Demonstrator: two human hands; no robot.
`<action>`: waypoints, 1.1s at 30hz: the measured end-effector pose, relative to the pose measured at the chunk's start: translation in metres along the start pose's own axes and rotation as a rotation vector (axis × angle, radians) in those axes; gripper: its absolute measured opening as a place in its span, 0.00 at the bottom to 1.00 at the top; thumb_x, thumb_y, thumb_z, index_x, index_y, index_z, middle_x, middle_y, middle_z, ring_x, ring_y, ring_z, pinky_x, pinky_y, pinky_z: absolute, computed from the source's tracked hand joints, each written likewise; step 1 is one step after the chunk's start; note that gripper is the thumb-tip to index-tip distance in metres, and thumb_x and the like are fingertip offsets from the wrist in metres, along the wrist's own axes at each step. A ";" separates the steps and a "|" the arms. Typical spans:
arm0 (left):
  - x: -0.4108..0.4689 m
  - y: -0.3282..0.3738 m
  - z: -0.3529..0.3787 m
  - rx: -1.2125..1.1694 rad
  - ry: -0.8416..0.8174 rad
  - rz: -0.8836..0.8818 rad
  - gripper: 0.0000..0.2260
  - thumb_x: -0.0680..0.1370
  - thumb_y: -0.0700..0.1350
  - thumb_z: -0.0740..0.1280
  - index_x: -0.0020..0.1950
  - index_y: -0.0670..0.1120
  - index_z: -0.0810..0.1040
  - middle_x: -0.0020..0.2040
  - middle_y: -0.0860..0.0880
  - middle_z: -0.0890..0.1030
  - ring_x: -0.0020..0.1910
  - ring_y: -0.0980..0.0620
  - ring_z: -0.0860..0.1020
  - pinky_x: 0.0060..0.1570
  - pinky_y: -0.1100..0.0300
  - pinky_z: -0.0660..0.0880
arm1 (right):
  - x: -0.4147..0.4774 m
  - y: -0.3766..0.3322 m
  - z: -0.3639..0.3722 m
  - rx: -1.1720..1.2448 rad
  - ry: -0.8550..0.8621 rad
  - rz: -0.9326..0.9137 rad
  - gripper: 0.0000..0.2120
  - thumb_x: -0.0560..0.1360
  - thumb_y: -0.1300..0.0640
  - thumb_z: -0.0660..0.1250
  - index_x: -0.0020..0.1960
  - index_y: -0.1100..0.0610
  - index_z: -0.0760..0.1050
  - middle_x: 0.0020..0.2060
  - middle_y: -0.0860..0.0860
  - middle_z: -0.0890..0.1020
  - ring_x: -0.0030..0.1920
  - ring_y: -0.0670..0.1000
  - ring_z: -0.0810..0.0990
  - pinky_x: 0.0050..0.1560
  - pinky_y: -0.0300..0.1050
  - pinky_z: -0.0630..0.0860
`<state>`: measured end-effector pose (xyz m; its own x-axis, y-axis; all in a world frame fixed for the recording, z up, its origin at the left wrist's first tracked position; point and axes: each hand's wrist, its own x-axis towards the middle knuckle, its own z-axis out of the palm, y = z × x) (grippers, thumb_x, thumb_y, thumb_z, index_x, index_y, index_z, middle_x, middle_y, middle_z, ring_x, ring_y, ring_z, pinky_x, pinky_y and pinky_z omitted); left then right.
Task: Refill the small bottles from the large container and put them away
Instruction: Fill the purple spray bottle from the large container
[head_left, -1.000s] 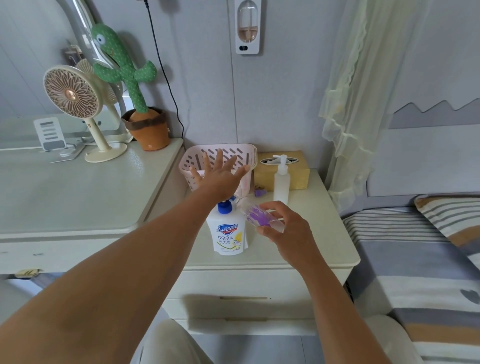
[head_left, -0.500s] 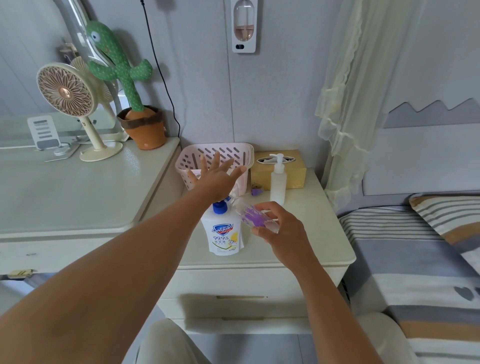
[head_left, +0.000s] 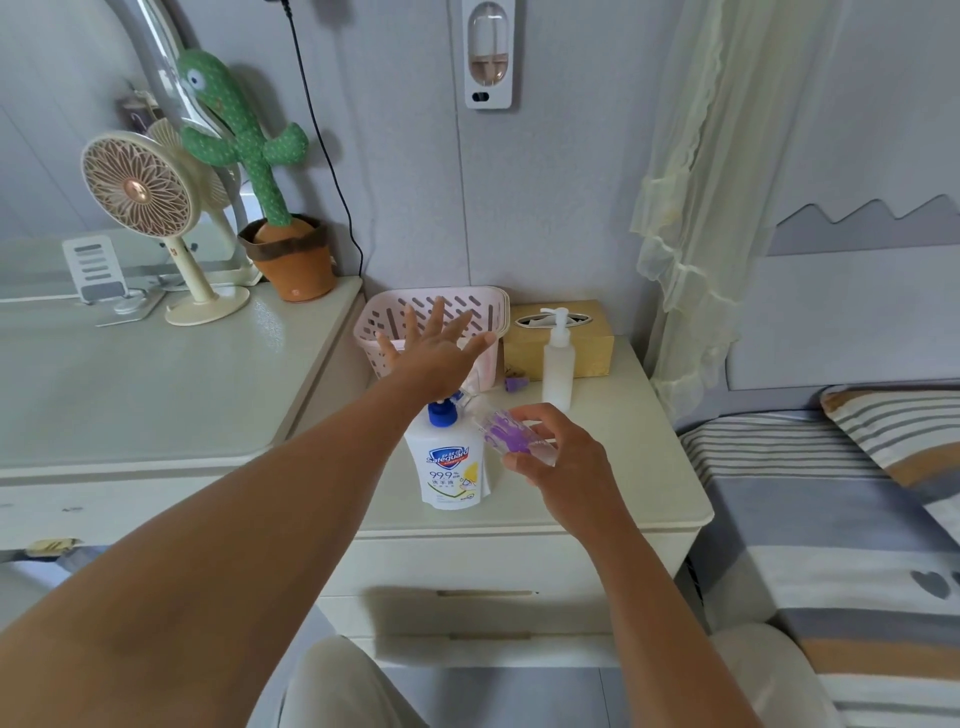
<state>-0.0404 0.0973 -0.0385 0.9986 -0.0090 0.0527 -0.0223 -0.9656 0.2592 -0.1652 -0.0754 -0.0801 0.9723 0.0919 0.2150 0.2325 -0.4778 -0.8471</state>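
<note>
Little is changing since the earlier frames: both hands are staying almost where they were, and the view is only drifting slightly. The left hand (head_left: 439, 358) is hovering palm down with its fingers spread wide, right over the blue pump head (head_left: 441, 413) of the large container (head_left: 451, 467), which is standing upright on the worktop (head_left: 623, 467). The palm seems to be pressing the pump, though the hand is hiding the contact. The right hand (head_left: 558, 457) is pinching the small bottle (head_left: 511, 436), clear with a purple pattern, between thumb and fingers and tilting its mouth toward the pump spout. Behind the left hand a pink basket (head_left: 389, 317) is sitting, and beside it a white pump bottle (head_left: 558, 369) is standing in front of a tissue box (head_left: 592, 353).
</note>
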 end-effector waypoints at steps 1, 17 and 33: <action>0.000 0.000 0.000 -0.012 -0.002 0.000 0.30 0.76 0.69 0.44 0.77 0.60 0.51 0.78 0.52 0.40 0.75 0.44 0.34 0.65 0.32 0.32 | 0.000 0.000 0.000 -0.007 0.002 -0.001 0.18 0.73 0.52 0.71 0.61 0.49 0.72 0.54 0.45 0.78 0.50 0.43 0.75 0.41 0.22 0.68; -0.001 -0.001 0.002 -0.026 0.021 0.005 0.30 0.77 0.69 0.45 0.77 0.60 0.52 0.78 0.53 0.41 0.76 0.45 0.35 0.65 0.32 0.31 | -0.003 -0.001 0.000 0.014 0.013 0.004 0.17 0.73 0.54 0.72 0.59 0.48 0.73 0.49 0.41 0.76 0.49 0.44 0.75 0.49 0.41 0.79; -0.004 0.002 0.000 0.040 0.007 -0.005 0.30 0.76 0.70 0.43 0.77 0.61 0.50 0.78 0.53 0.39 0.75 0.44 0.34 0.64 0.31 0.30 | -0.006 0.000 0.002 0.067 0.011 0.017 0.16 0.72 0.55 0.72 0.58 0.47 0.74 0.48 0.41 0.76 0.50 0.45 0.76 0.51 0.47 0.80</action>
<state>-0.0443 0.0950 -0.0383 0.9983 -0.0020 0.0580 -0.0148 -0.9752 0.2208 -0.1712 -0.0743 -0.0823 0.9759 0.0739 0.2053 0.2171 -0.4196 -0.8813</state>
